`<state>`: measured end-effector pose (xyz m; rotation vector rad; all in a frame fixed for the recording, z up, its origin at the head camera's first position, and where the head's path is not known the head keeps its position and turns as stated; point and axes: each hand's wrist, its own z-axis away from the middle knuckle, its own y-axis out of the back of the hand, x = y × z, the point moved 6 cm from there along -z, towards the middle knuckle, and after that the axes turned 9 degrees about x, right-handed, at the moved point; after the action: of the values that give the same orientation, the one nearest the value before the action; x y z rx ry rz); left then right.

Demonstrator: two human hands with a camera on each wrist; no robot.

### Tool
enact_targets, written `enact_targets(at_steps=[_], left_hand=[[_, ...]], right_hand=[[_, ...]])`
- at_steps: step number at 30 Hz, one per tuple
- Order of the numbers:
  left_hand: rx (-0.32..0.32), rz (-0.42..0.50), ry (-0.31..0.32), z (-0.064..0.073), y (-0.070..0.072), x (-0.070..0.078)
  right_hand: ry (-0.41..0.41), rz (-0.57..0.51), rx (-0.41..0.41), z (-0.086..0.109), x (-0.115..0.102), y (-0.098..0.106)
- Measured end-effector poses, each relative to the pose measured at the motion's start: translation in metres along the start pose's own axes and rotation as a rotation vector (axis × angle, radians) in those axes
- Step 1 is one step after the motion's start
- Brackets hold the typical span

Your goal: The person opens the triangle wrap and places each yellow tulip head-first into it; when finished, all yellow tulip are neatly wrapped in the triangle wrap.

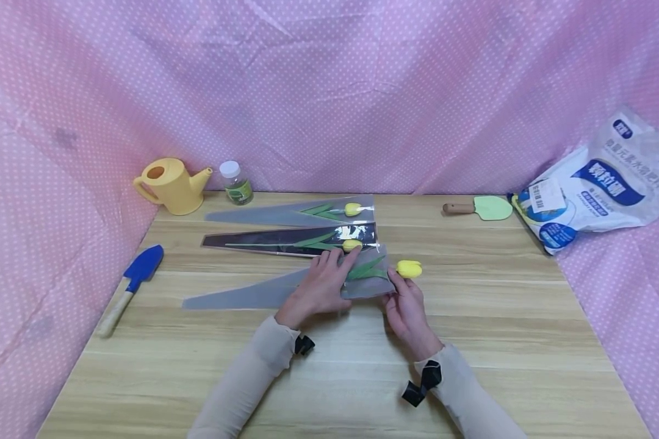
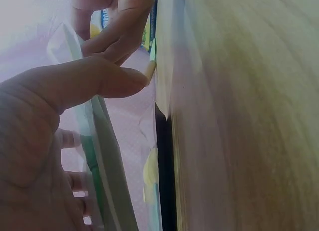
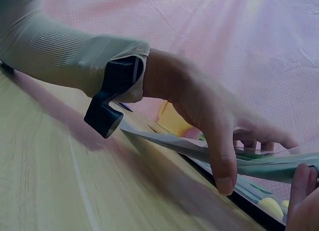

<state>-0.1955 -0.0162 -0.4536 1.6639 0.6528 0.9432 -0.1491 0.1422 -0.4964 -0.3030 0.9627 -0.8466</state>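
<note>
A yellow artificial tulip point(image 1: 409, 269) lies with its bloom outside the mouth of the nearest clear flower sleeve point(image 1: 241, 297), and its green leaves show through the film. Across that sleeve my left hand point(image 1: 321, 283) holds it, thumb on the near side and fingers over the far side. At the mouth, my right hand point(image 1: 407, 310) pinches the sleeve's edge just below the bloom. The left wrist view has the sleeve point(image 2: 112, 166) lifted off the table between thumb and fingers. Beyond lie a dark-backed sleeve point(image 1: 247, 239) and another grey sleeve point(image 1: 252, 215), each with a yellow tulip inside.
A yellow watering can point(image 1: 178, 189) and a white-capped jar point(image 1: 237, 186) stand at the back left. On the left lies a blue trowel point(image 1: 137, 268). A green trowel point(image 1: 491, 208) and a big white fertilizer bag point(image 1: 598, 189) are at the back right.
</note>
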Motion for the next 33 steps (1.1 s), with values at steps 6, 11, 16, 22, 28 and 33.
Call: enact_targets(at_steps=[6,11,16,22,28,33], left_hand=[[0.020,-0.008,-0.012,0.000,0.002,0.000],[0.044,-0.010,-0.020,0.000,0.003,0.000],[0.059,0.006,-0.012,0.000,0.004,-0.002],[0.072,0.030,0.010,-0.001,0.006,-0.005],[0.087,0.040,0.017,-0.001,0.008,-0.007],[0.111,0.072,0.018,-0.002,0.010,-0.008]], right_hand=[[-0.066,-0.028,-0.039,0.000,0.001,-0.002],[-0.106,-0.055,-0.058,-0.001,0.002,-0.003],[-0.052,0.033,-0.065,-0.001,-0.001,-0.004],[0.071,0.198,-0.058,-0.004,-0.015,-0.003],[0.230,0.313,-0.170,-0.004,-0.039,-0.002],[0.290,0.406,-0.221,-0.002,-0.059,-0.001]])
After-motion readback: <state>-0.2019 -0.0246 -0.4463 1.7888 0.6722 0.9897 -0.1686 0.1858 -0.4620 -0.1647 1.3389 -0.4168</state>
